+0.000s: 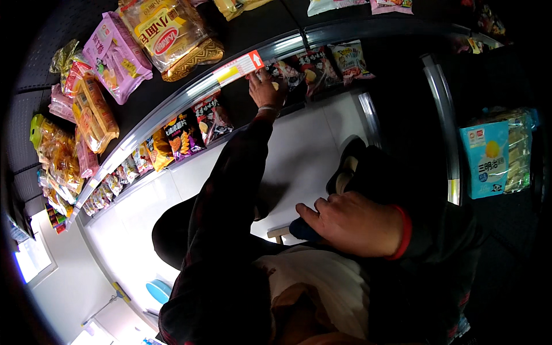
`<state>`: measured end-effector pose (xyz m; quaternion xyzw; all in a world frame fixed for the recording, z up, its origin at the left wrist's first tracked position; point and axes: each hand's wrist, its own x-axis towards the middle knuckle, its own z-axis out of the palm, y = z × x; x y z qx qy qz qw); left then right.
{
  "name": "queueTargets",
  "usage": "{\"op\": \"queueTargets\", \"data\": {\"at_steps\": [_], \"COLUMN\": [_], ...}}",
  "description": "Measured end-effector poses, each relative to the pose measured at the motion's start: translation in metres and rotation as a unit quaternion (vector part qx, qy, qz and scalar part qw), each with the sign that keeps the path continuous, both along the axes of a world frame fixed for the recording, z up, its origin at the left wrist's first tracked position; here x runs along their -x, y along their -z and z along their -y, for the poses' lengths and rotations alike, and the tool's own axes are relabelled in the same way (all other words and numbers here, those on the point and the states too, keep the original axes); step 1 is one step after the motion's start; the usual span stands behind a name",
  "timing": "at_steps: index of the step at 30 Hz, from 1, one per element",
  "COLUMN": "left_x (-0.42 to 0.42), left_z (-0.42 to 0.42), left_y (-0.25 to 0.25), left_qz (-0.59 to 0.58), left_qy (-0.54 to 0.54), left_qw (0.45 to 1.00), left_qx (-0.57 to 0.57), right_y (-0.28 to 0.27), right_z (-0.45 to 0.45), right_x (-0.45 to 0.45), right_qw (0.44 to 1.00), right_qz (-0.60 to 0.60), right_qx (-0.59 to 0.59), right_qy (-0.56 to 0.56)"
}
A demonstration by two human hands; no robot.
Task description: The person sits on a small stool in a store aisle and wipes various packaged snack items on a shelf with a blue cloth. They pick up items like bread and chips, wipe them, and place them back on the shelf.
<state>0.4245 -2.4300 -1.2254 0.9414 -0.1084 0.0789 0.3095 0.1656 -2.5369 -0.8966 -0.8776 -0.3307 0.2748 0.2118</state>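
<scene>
My left hand (266, 91) reaches into a lower shelf, just under the price strip (238, 68) on the edge of the shelf above. Its fingertips are by a row of snack bags, close to a red and black bag (284, 74); whether they grip it cannot be told. On its left stands another red and black bag (211, 117). My right hand (351, 222) is over my lap, fingers curled around a dark cloth-like item (304, 230), with a red cuff at the wrist.
Packaged bread (166, 36), a pink snack pack (115, 58) and other bags lie on the upper shelf. At the right, a blue carton (485, 159) stands on a dark shelf. A blue basin (158, 291) and a yellow-headed cleaning tool (121, 292) are at the lower left.
</scene>
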Motion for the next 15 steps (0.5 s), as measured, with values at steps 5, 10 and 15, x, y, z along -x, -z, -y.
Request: {"op": "queueTargets", "data": {"at_steps": [5,10,15], "left_x": [-0.006,-0.005,0.002], "left_z": [0.022,-0.004,-0.026], "left_y": [-0.007,0.020,0.034], "left_qz": [-0.016,0.033,0.097], "left_qy": [0.142,0.234,0.264], "left_qw": [0.979,0.942,0.932], "left_qx": [-0.145,-0.238,-0.226], "right_y": [-0.002,0.002,0.013], "right_z": [0.000,0.003,0.006], "right_x": [-0.009,-0.010,0.003], "right_qw": [0.996,0.997,0.995], "right_qz": [-0.082,-0.080,-0.080], "right_qx": [-0.005,-0.004,-0.051], "right_qy": [0.023,0.003,0.028]}}
